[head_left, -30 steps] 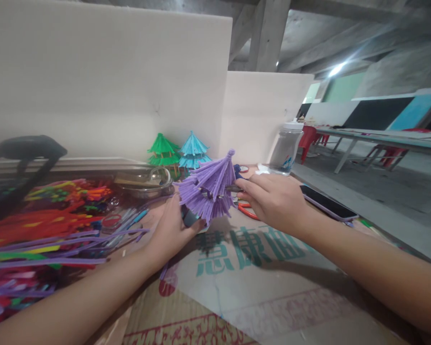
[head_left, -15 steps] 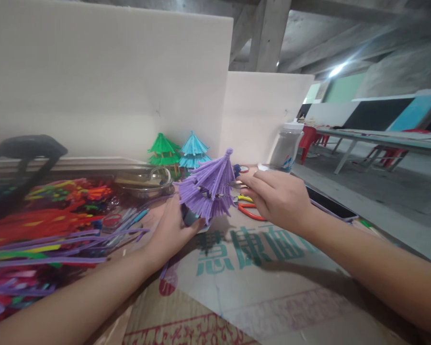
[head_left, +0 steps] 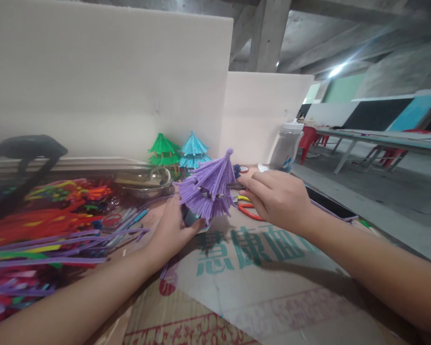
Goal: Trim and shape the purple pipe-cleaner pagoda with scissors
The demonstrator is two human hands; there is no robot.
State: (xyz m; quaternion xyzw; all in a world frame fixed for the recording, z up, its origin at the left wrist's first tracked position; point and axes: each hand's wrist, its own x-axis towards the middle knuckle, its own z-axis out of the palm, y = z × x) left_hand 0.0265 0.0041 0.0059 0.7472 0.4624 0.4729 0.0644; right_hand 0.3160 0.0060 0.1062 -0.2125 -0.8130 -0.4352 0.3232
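Note:
A purple two-tiered pavilion model (head_left: 211, 187) made of fuzzy pipe cleaners stands tilted between my hands, its pointed top leaning right. My left hand (head_left: 174, 227) grips it low on the left side, thumb along the base; the fingers behind are partly hidden. My right hand (head_left: 276, 194) pinches slim metal tweezers (head_left: 236, 186), whose tips reach the right edge of the upper roof. Below that hand lie pliers (head_left: 250, 212) with red and yellow on the handles, partly covered. Behind the model stand a green pavilion (head_left: 163, 151) and a blue one (head_left: 194, 149).
Colourful pipe cleaners (head_left: 39, 220) are heaped on the left. A metal bowl (head_left: 143, 190) sits behind my left hand. At right are a clear bottle (head_left: 285, 146) and a dark-screened phone (head_left: 330, 203). Printed cardboard (head_left: 244, 287) covers the tabletop; white boards (head_left: 107, 81) stand behind.
The tweezers at the upper roof's right edge have turned slightly, and my right fingers have shifted a little. My left hand and the purple pavilion stay almost still.

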